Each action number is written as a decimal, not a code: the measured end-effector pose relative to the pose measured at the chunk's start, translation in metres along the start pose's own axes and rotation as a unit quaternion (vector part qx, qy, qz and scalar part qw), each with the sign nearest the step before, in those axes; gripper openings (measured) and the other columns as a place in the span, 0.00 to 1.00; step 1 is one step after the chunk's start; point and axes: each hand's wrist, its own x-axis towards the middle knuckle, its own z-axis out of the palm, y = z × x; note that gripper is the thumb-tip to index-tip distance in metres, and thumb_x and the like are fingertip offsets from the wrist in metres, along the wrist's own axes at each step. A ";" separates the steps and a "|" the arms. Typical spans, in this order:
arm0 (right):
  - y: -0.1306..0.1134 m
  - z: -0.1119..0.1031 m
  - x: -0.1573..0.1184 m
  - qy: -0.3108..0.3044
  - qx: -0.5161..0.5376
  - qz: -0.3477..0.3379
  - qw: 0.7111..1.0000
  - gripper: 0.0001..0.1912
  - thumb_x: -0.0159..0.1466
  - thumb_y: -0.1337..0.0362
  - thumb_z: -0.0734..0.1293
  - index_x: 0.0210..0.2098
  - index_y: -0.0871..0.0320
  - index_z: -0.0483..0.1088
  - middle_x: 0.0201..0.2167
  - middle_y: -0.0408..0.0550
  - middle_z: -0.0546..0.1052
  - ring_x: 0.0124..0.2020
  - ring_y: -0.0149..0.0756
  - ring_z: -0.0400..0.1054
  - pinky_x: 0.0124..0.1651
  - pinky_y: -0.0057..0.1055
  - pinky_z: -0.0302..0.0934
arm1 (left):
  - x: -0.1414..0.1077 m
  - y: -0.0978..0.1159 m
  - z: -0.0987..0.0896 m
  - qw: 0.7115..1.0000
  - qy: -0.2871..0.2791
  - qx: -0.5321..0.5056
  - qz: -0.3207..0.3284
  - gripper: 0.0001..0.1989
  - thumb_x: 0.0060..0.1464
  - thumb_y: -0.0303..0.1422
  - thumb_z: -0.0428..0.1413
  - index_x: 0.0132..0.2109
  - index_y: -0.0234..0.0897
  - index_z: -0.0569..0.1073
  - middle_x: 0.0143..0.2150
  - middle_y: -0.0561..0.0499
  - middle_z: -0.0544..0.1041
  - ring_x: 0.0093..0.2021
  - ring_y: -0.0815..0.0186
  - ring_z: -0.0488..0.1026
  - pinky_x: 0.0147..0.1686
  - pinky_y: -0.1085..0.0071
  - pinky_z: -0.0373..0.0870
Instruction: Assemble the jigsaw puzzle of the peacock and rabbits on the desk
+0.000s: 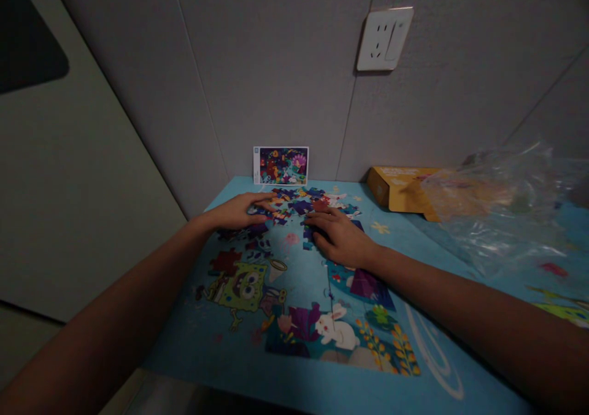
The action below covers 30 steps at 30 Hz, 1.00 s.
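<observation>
My left hand (239,211) reaches into the loose jigsaw pieces (301,207) at the back of the table, fingers apart and nothing visible gripped. My right hand (343,238) lies palm down with its fingers stretched over the upper part of the puzzle, touching dark blue pieces there; whatever is beneath the fingers is hidden. Toward me spreads the partly joined jigsaw puzzle (338,332), with a white rabbit, a frog and yellow plants along its bottom and right side. More loose pieces, a red one (225,260) among them, lie below my left hand.
A reference picture card (281,166) leans against the wall behind the pieces. To the right are a yellow box (405,189) and a crumpled clear plastic bag (501,212). The blue table mat (221,356) has printed cartoon figures. A wall socket (385,39) is above.
</observation>
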 end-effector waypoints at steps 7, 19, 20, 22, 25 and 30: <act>0.000 0.000 0.000 -0.003 0.002 0.000 1.000 0.21 0.63 0.67 0.60 0.52 0.65 0.73 0.51 0.59 0.77 0.54 0.49 0.68 0.59 0.49 0.57 | 0.001 -0.005 -0.004 0.986 0.132 0.037 -0.096 0.41 0.37 0.21 0.48 0.64 0.36 0.67 0.50 0.48 0.80 0.54 0.56 0.73 0.55 0.62 0.66; -0.002 -0.003 0.000 -0.038 -0.004 0.011 0.999 0.23 0.64 0.67 0.59 0.56 0.68 0.70 0.56 0.58 0.74 0.56 0.50 0.65 0.60 0.49 0.56 | 0.009 0.002 0.008 0.963 0.129 0.185 -0.147 0.20 0.60 0.44 0.51 0.51 0.38 0.77 0.52 0.43 0.77 0.53 0.52 0.71 0.53 0.58 0.65; -0.002 -0.004 0.000 -0.046 -0.007 0.013 0.999 0.23 0.64 0.67 0.59 0.57 0.66 0.70 0.58 0.57 0.73 0.56 0.51 0.64 0.60 0.50 0.55 | 0.011 0.008 0.014 0.966 0.142 0.183 -0.112 0.20 0.61 0.43 0.50 0.54 0.38 0.76 0.55 0.43 0.76 0.56 0.52 0.68 0.57 0.56 0.62; -0.004 -0.006 0.000 -0.063 -0.012 0.018 0.998 0.24 0.65 0.67 0.58 0.59 0.64 0.68 0.61 0.54 0.71 0.57 0.53 0.61 0.59 0.52 0.55 | 0.015 0.020 0.025 0.978 0.106 0.171 -0.050 0.22 0.62 0.43 0.51 0.59 0.42 0.72 0.62 0.45 0.71 0.62 0.51 0.63 0.60 0.52 0.57; -0.008 -0.008 0.001 -0.082 -0.016 0.025 0.996 0.25 0.65 0.67 0.58 0.61 0.62 0.66 0.63 0.51 0.69 0.59 0.54 0.58 0.59 0.53 0.54 | 0.021 0.033 0.038 0.985 0.017 0.169 -0.005 0.27 0.61 0.43 0.53 0.66 0.48 0.64 0.70 0.49 0.61 0.68 0.46 0.52 0.63 0.44 0.49; -0.012 -0.009 0.001 -0.074 -0.045 0.093 0.992 0.24 0.65 0.64 0.59 0.59 0.60 0.68 0.63 0.54 0.68 0.62 0.53 0.57 0.61 0.52 0.52 | 0.026 0.036 0.041 0.980 -0.012 0.198 -0.019 0.26 0.62 0.46 0.51 0.65 0.48 0.66 0.70 0.49 0.62 0.67 0.43 0.52 0.62 0.41 0.48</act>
